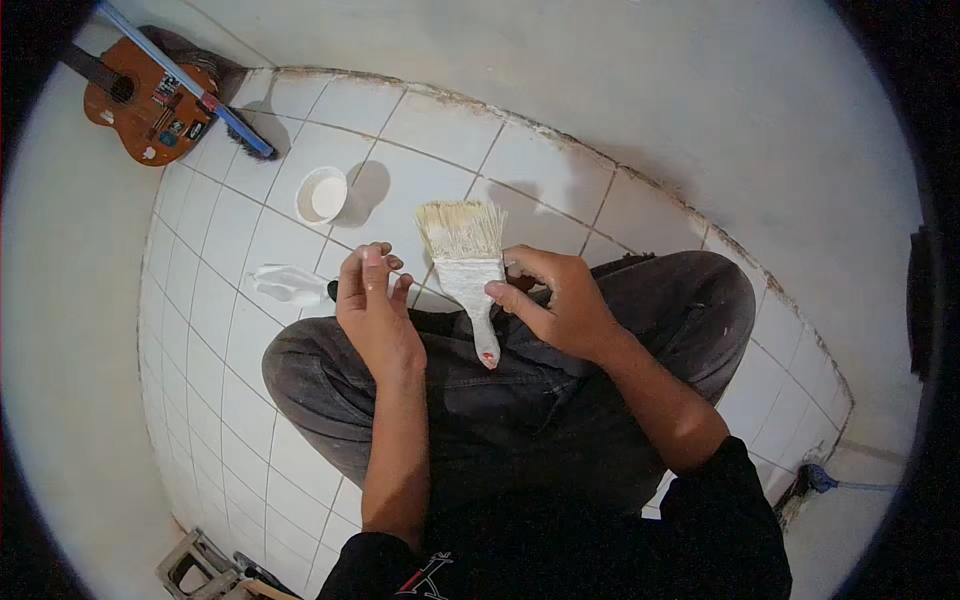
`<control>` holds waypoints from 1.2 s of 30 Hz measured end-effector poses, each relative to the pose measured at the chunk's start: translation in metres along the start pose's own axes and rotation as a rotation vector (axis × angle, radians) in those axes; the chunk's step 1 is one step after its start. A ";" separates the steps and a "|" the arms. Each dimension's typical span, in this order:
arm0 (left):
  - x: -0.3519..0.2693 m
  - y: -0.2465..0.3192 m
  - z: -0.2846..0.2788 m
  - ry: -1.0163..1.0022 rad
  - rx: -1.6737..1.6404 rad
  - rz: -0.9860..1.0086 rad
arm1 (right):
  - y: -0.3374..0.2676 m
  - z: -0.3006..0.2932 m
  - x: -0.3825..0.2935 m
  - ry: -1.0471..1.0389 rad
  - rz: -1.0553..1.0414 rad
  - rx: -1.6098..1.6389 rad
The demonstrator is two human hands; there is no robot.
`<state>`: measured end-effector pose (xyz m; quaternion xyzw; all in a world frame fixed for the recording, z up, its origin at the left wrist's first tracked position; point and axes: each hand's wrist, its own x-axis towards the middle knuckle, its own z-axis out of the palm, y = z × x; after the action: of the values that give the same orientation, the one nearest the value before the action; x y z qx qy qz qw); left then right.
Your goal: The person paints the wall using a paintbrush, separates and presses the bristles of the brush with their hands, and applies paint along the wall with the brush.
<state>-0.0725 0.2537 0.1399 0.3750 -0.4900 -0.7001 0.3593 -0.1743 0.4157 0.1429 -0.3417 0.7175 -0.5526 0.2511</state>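
My right hand grips a flat paintbrush at the side of its white-coated body, with thumb in front and fingers behind. The pale yellowish bristles point away from me, and the handle hangs over my lap with a reddish tip. Left of the brush, my left hand is raised with its fingers loosely curled and apart, holding nothing that shows. Beyond it a small white cup with whitish content stands on the tiled floor. Beside my left knee lies a white-smeared tool with a dark part near my left hand; its kind is unclear.
A guitar leans in the far left corner, with a blue broom in front of it. Plain walls border the white tiles. At the lower left stands a worn frame-like object; a blue-headed object is at the right.
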 end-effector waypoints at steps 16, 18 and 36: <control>-0.008 -0.007 0.007 -0.122 0.090 0.002 | -0.002 0.000 -0.001 -0.016 -0.024 -0.027; -0.008 -0.008 0.006 -0.118 0.103 0.014 | -0.002 -0.001 -0.001 -0.044 -0.017 -0.067; -0.006 -0.003 0.006 -0.036 0.036 0.007 | -0.003 0.001 0.000 -0.026 -0.046 -0.037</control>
<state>-0.0753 0.2619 0.1389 0.3673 -0.5102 -0.6965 0.3461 -0.1729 0.4149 0.1452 -0.3698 0.7161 -0.5406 0.2414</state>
